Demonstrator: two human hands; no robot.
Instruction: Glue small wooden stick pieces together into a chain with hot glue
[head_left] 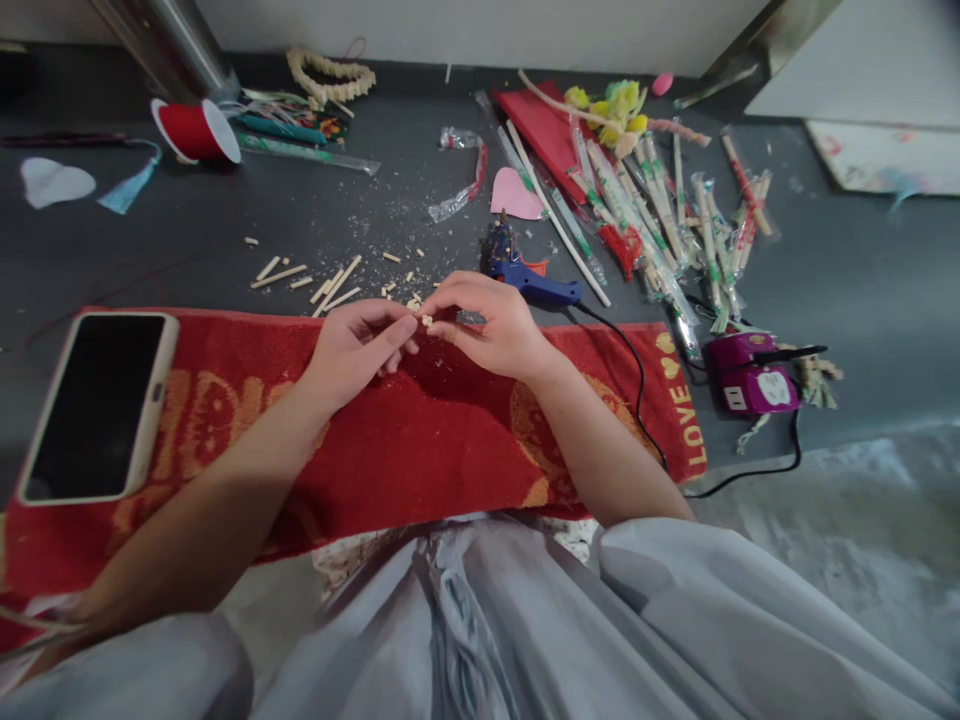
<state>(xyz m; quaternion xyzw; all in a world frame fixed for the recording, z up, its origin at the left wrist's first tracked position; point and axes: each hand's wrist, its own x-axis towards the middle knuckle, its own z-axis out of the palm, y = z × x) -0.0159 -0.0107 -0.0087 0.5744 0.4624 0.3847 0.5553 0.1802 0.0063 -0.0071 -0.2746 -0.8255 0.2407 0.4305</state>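
Above the red towel (pixel 435 430), my left hand (pixel 364 345) and my right hand (pixel 487 320) meet at the fingertips. Between them is a tiny pale wooden piece (pixel 427 321), partly covered by the fingers. My right thumb and forefinger pinch it; my left thumb and forefinger close at its other side. Short wooden sticks (pixel 330 285) and small cut bits lie just beyond my left hand. A blue glue gun (pixel 536 280) rests on its side past my right hand, its nozzle pointing away.
At left are a phone (pixel 97 405) and a red ribbon spool (pixel 196 132). Wrapped sticks (pixel 652 210) crowd the back right. A black cord (pixel 637 375) crosses the towel towards a purple power socket (pixel 752 373). A pink paper heart (pixel 516 195) lies behind the glue gun.
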